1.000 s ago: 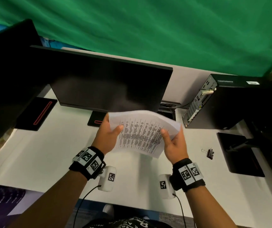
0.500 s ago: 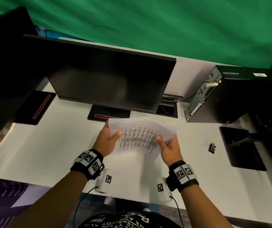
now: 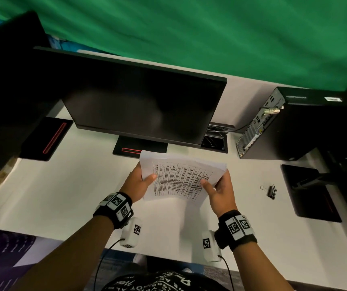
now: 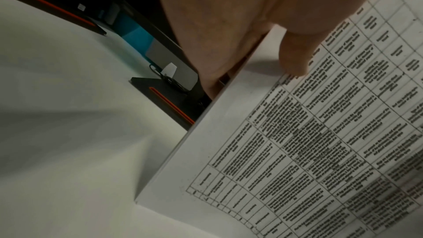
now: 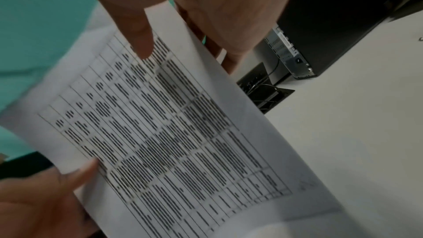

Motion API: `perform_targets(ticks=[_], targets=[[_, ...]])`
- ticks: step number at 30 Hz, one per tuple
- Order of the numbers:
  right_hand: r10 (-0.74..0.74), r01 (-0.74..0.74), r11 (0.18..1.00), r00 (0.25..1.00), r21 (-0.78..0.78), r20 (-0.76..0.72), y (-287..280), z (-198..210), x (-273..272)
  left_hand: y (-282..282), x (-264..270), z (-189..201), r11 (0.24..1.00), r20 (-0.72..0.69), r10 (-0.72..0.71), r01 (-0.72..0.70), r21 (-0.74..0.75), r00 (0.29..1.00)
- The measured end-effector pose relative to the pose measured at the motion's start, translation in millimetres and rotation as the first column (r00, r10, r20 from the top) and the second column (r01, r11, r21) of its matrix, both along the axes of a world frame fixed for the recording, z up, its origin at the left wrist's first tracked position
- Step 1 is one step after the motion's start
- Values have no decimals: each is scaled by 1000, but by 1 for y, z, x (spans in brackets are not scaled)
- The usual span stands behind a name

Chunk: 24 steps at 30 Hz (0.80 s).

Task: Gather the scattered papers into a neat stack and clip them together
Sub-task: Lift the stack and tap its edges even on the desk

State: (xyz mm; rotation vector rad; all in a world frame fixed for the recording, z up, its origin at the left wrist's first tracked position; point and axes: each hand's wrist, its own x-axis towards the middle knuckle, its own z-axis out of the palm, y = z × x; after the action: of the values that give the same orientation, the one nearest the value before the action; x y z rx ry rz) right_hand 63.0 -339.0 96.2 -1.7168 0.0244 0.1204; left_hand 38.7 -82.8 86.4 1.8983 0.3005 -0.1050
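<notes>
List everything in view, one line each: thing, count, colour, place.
papers: one stack, white with black printed tables, held above the desk
binder clip: one, black, on the desk right of the papers
desk: one, white
monitors: two seen, black, at the desk's back and left
computer tower: one, black, back right
backdrop: one, green, behind the desk
left hand: holds the papers' left edge
right hand: holds the papers' right edge

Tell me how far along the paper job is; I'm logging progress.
Gathered: the papers are off the desk, held as one bundle. In hand: the left hand and right hand grip opposite sides, but the far edges look uneven, so squaring is unfinished. Left: the binder clip lies untouched on the desk to the right; clipping has not begun.
</notes>
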Motion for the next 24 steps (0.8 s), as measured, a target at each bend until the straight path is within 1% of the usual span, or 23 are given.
perform_targets(ticks=[2, 4, 6, 8, 9, 11, 12, 14, 16, 18, 21, 24], targets=[[-1, 2, 1000, 999, -7, 34, 0, 3, 1, 2, 0, 2, 1000, 2, -19, 19, -7, 1000], [4, -3, 1000, 998, -24, 56, -1, 6, 2, 5, 0, 10, 997, 31, -30, 32, -76, 999], [10, -11, 1000, 997, 12, 82, -2, 11, 3, 7, 0, 24, 972, 117, -32, 59, -230, 993], [16, -26, 996, 992, 83, 126, -1, 19, 2, 6, 2, 41, 933, 236, 15, 72, -354, 972], [14, -31, 993, 990, 118, 141, 2, 23, 2, 3, 3, 48, 922, 286, 52, 64, -381, 957], [-3, -24, 982, 989, 188, 146, 9, 30, 1, -6, 6, 58, 927, 341, 110, 27, -375, 934], [-26, -6, 975, 990, 224, 139, 12, 33, 1, -11, 8, 62, 932, 339, 135, -3, -362, 931], [-108, 78, 958, 989, 276, 97, 19, 36, 2, -16, 10, 66, 928, 302, 195, -76, -365, 933], [-196, 179, 946, 980, 272, 37, 24, 39, 4, -16, 13, 65, 915, 264, 232, -118, -385, 936], [-247, 238, 942, 969, 236, 12, 28, 39, 6, -16, 16, 64, 913, 242, 242, -136, -384, 940], [-269, 257, 945, 963, 203, 29, 30, 44, 8, -16, 20, 65, 911, 231, 249, -147, -386, 941], [-255, 245, 949, 967, 199, 24, 29, 48, 10, -16, 20, 66, 907, 251, 242, -127, -402, 937]])
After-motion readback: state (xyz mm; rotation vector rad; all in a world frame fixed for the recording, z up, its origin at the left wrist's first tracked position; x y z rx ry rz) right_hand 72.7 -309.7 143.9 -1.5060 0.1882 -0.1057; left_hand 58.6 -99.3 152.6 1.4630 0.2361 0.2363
